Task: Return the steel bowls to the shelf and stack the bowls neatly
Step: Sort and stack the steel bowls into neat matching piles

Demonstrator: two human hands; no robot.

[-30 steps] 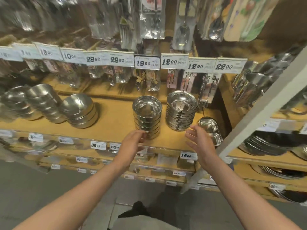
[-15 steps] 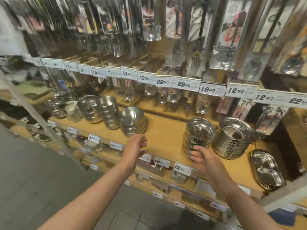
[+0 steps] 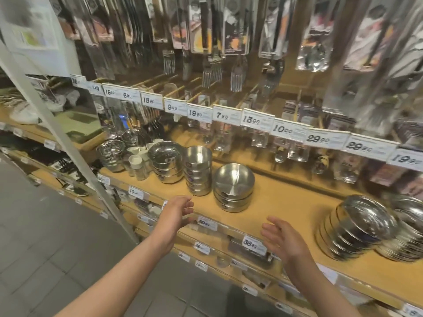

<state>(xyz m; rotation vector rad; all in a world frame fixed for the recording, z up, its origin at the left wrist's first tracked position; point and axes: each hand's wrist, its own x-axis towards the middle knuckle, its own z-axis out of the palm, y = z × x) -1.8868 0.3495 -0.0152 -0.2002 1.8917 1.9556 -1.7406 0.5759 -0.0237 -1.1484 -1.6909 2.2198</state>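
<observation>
- On the shelf (image 3: 286,202), a stack of bowls (image 3: 233,188) sits just past both hands.
- The left hand (image 3: 177,212) is open, holding nothing.
- The right hand (image 3: 283,240) is open and empty too.

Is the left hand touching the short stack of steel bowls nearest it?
Apart. The head view shows bare shelf between the left hand and the short bowl stack.
</observation>
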